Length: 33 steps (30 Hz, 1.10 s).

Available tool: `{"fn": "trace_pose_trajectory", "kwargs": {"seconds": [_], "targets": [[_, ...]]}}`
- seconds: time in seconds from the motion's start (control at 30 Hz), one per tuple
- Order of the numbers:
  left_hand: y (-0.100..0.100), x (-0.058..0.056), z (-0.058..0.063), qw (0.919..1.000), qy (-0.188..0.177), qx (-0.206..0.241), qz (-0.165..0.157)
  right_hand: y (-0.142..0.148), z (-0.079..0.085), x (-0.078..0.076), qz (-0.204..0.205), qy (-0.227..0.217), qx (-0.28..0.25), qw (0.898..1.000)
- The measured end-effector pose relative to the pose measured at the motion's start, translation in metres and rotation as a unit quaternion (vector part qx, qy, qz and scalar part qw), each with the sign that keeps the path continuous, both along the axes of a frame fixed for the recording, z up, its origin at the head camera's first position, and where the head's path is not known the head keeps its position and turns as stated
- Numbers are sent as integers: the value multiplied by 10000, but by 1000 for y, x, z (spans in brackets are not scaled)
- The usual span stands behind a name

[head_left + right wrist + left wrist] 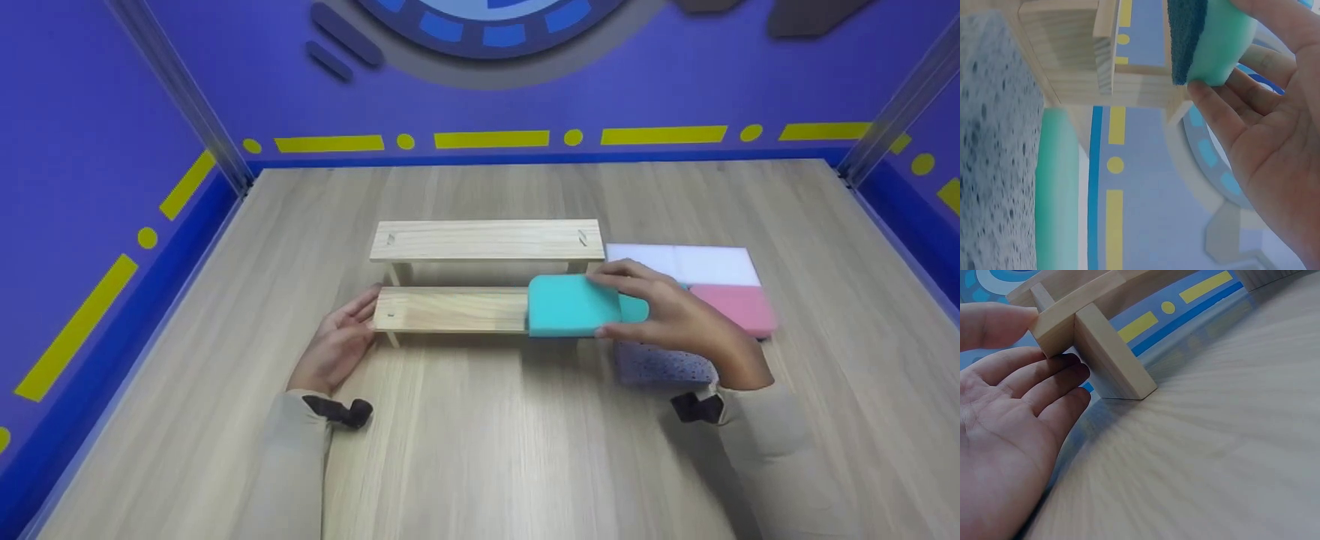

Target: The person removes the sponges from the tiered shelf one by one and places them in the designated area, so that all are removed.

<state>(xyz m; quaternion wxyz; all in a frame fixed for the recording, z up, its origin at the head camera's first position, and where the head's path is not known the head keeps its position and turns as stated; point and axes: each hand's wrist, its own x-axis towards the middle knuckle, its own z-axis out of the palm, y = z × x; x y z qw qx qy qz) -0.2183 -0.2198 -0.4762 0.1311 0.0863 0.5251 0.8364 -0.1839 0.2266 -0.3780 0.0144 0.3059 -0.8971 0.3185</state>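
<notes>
A low wooden bench (450,309) stands in front of a similar, taller bench (487,240). My left hand (337,349) is at the front bench's left end; in the left wrist view its thumb and fingers (1064,379) pinch the board's end from above and below. Over the bench's right end, my right hand (664,311) holds a turquoise sponge (571,306) between thumb and fingers. Seen from the right wrist, the sponge (1221,42) has its dark scouring side facing the board (1106,48), with a gap between them.
Right of the benches lie white sponges (705,262), a pink sponge (739,309), another turquoise sponge (634,307) and a speckled grey sponge (660,365), partly hidden by my right hand. Blue walls (480,112) with yellow marks bound the wooden tabletop (480,450).
</notes>
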Motion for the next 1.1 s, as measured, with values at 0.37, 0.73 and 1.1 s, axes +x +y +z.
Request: {"fn": "trace_pose_trajectory", "kwargs": {"seconds": [0.37,0.73,1.1], "targets": [[0,1,0,10000,-56,59,-22,18,2,5,-120,99,69,9999],[0,0,0,10000,22,-55,-37,33,0,7,-215,158,63,9996],[1,1,0,9999,97,9,-78,46,-2,9,-196,270,-83,9994]]}}
